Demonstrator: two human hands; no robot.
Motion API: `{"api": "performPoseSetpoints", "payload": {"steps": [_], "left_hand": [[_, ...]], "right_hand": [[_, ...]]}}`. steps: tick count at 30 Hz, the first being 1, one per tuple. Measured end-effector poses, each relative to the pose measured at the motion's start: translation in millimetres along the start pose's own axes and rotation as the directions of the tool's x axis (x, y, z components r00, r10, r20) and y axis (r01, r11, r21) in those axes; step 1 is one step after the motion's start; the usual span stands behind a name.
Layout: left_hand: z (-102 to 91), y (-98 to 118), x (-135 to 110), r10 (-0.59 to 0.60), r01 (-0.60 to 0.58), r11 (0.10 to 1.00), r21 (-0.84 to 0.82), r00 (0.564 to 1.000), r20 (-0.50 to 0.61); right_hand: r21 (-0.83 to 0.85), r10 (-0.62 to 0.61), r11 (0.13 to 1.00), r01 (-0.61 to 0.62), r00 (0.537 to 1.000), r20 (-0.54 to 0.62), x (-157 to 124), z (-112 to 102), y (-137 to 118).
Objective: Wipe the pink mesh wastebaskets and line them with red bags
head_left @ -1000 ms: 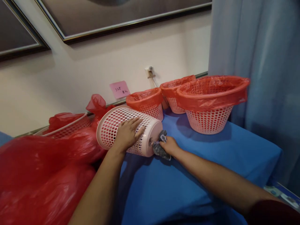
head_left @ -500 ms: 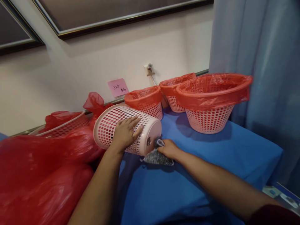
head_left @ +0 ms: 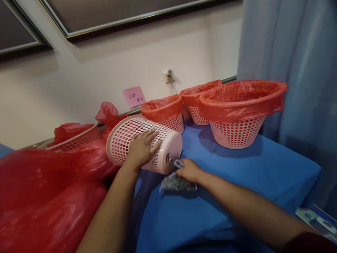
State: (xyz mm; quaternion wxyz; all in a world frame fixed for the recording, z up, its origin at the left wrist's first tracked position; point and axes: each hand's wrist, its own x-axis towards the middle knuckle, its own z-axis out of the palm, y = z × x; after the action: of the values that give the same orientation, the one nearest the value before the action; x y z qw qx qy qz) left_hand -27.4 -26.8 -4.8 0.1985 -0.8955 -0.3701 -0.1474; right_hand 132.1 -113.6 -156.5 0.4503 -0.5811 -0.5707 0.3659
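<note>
A pale pink perforated plastic basket [head_left: 123, 140] lies on its side on the blue-covered table, its mouth to the left and its base facing right. My left hand [head_left: 142, 149] rests flat on the basket's upper side, fingers stretched and thumb apart. In my closed right hand [head_left: 189, 170] is a bunched grey cloth [head_left: 177, 183], which hangs just below the basket's base. A small dark label [head_left: 167, 157] shows on that base; whether the cloth touches the base I cannot tell.
Several baskets lined with red plastic bags stand behind, including a large basket [head_left: 238, 130] at right. Red plastic bags [head_left: 47, 189] are heaped on the left. A pink note [head_left: 134, 97] and a socket [head_left: 168, 76] are on the wall. A blue curtain [head_left: 292, 70] hangs at right.
My right hand has moved slightly down with the grey cloth, a little away from the basket's base. My left hand stays on the basket, and the view has shifted slightly.
</note>
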Motion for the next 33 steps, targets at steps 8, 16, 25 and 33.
{"api": "performPoseSetpoints", "payload": {"steps": [8, 16, 25, 33], "left_hand": [[0.5, 1, 1, -0.005, 0.006, 1.0, -0.009, 1.0, 0.001], [0.7, 0, -2, -0.003, 0.003, 1.0, -0.025, 1.0, -0.009], [-1.0, 0, -6, 0.002, -0.002, 1.0, -0.028, 1.0, -0.006], [-0.5, 0, -3, -0.01, 0.01, 1.0, -0.025, 1.0, -0.008]], "right_hand": [[-0.164, -0.314, 0.949, 0.27, 0.872, -0.376, 17, -33, -14], [-0.429, -0.486, 0.693, 0.579, 0.815, 0.315, -21, -9, -6], [-0.43, -0.036, 0.902, -0.035, 0.987, -0.157, 26, -29, 10], [-0.286, -0.149, 0.942, 0.174, 0.983, 0.107, -9, 5, -2]]}}
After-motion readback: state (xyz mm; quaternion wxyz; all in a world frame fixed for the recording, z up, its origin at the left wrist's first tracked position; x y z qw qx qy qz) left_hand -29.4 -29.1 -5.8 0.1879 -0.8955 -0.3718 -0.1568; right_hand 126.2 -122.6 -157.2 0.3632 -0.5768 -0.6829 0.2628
